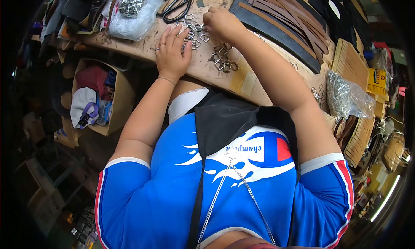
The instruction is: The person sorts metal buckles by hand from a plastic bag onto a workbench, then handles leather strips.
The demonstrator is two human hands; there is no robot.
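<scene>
My left hand (172,54) lies palm down on the workbench with its fingers spread, the fingertips at a scatter of small rectangular metal rings (202,38). A ring is on one finger. Just right of it, my right hand (222,26) is closed with the fingers curled down at the edge of the same scatter; what they hold, if anything, is hidden. A second cluster of metal rings (222,64) lies nearer to my body, below the right hand. Black-handled scissors (177,9) rest beyond my left hand, beside a small dark square piece (200,3).
Brown leather strips (287,15) lie on a black board (259,19) at the right. Plastic bags of metal parts (136,19) (346,95) stand at both sides. A cardboard box (114,104) with cloth items is below the bench's left edge. A yellow container (377,80) stands far right.
</scene>
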